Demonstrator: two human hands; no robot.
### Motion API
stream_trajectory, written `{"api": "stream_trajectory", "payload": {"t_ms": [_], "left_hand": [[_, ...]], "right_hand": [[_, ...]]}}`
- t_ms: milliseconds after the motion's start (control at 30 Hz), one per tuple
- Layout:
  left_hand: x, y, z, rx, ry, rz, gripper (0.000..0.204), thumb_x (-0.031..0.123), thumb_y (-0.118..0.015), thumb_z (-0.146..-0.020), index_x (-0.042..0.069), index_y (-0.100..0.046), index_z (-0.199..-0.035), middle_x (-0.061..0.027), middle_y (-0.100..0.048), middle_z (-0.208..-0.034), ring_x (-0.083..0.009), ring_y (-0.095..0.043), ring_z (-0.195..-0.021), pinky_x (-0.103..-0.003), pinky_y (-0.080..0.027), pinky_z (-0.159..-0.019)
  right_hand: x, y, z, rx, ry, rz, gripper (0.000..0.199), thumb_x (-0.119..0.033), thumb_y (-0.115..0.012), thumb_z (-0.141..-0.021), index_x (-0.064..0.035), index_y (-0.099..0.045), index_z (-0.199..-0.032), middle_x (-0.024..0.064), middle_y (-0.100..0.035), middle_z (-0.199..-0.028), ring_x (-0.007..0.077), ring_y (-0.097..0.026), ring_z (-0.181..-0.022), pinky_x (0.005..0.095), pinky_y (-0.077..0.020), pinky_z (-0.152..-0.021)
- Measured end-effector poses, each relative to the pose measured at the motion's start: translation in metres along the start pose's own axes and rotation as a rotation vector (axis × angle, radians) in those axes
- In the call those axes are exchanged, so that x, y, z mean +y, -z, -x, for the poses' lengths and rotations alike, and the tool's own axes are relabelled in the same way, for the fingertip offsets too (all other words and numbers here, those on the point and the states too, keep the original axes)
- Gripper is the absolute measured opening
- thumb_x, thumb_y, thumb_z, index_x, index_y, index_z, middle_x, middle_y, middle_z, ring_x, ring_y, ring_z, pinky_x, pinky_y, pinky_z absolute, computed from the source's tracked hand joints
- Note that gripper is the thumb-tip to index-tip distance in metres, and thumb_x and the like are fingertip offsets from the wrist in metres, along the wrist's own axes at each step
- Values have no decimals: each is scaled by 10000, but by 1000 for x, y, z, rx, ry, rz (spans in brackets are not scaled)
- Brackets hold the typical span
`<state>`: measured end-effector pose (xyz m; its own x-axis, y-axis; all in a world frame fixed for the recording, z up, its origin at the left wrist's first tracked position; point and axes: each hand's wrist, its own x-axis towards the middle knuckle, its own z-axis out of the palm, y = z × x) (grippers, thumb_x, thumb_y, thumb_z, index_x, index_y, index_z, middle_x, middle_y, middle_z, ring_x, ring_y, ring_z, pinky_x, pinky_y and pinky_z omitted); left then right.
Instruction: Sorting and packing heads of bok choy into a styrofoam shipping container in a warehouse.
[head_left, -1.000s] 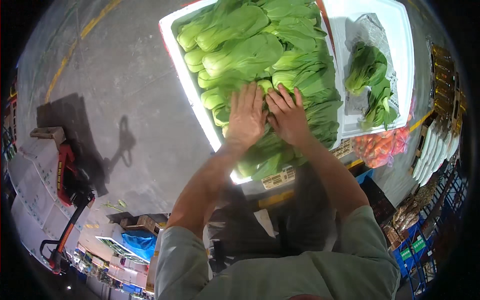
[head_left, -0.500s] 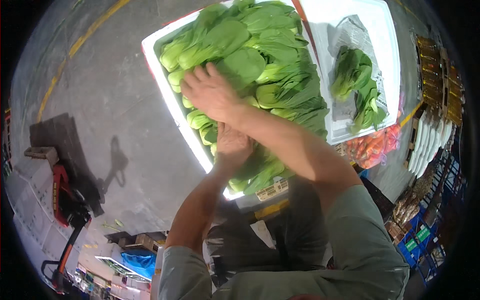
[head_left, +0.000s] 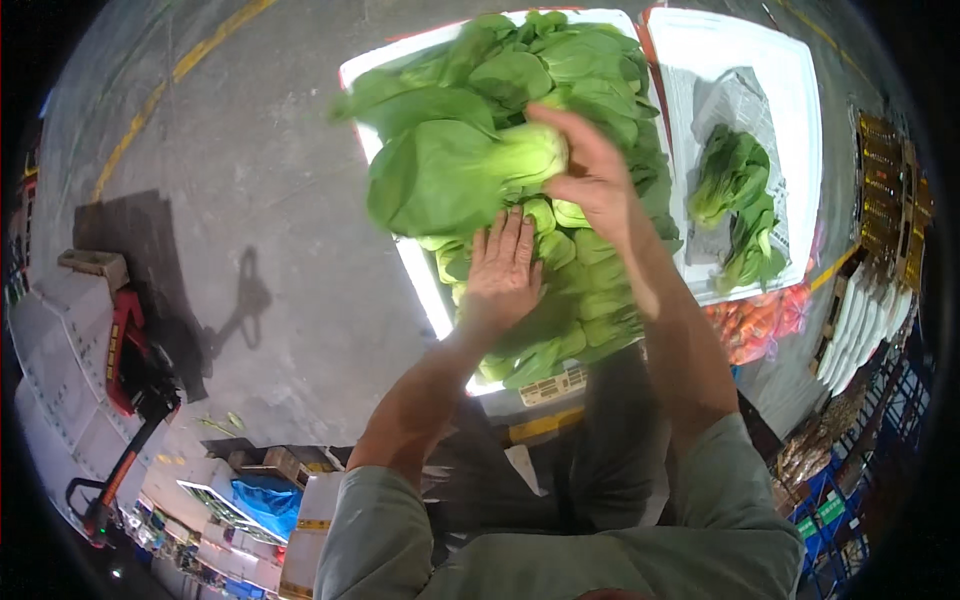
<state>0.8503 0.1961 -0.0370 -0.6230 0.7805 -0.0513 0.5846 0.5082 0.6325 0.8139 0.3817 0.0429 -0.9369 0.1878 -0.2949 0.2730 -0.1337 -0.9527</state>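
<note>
A white foam box (head_left: 420, 292) in front of me is filled with green bok choy (head_left: 600, 75). My right hand (head_left: 598, 178) grips a head of bok choy (head_left: 440, 170) by its pale base, with the broad leaves pointing left over the box's left rim. The thumb and fingers wrap that base. Just below it, my left hand (head_left: 503, 272) lies flat on the packed heads with its fingers spread. The leaves of the held head hide part of the box's left side.
The white foam lid (head_left: 795, 110) on the right carries newspaper (head_left: 740, 95) and loose bok choy (head_left: 735, 175). Bagged orange vegetables (head_left: 755, 325) lie below it. A pallet jack (head_left: 135, 470) and stacked white boxes (head_left: 60, 370) stand at left; crates (head_left: 880, 165) at far right.
My right hand has moved right from the box's left side and now holds a bok choy head. The left hand has shifted slightly up and right. The box appears lower and farther right.
</note>
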Motion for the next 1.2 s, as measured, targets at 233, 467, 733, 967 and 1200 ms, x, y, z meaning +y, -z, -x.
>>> {"api": "stream_trajectory", "payload": {"t_ms": [233,467,733,967,1200], "left_hand": [[1,2,-4,-13,16,-36,628,203,-593,-814,-14,-376,-1362,-213,-377,-1406,-370,-365,-1312,-534,-226,-1098],[0,2,2,-17,57,-2,632,214,-595,-822,-4,-372,-1371,-195,-363,-1423,-356,-350,-1324,-508,-257,-1084],[25,34,14,-153,24,166,462,153,-611,-834,-28,-511,-1247,-180,-426,-1376,-366,-388,-1300,-500,-286,-1103],[25,67,-54,136,-8,-27,559,212,-613,-836,23,-439,-1332,-199,-386,-1398,-410,-311,-1330,-573,-226,-1093],[-17,9,-19,7,66,-123,701,319,-550,-863,9,-275,-1428,-189,-182,-1517,-376,-187,-1395,-565,-136,-1110]], "right_hand": [[35,-3,6,-117,-139,929,571,29,-635,-685,-102,-497,-1223,120,-481,-1205,310,-519,-1138,393,-469,-937],[26,6,3,-140,97,872,586,43,-616,-669,-108,-517,-1226,116,-503,-1255,295,-473,-1206,402,-358,-1052],[72,18,-7,-188,339,1352,618,-55,-657,-659,-61,-524,-1263,134,-506,-1192,294,-420,-1175,424,-298,-1033],[74,18,-4,-83,337,1377,564,-63,-633,-672,-52,-557,-1230,111,-511,-1138,283,-421,-1173,433,-278,-1038],[64,4,-2,-80,276,1299,521,-60,-606,-689,-56,-574,-1209,114,-514,-1160,282,-423,-1172,426,-298,-1030]]}}
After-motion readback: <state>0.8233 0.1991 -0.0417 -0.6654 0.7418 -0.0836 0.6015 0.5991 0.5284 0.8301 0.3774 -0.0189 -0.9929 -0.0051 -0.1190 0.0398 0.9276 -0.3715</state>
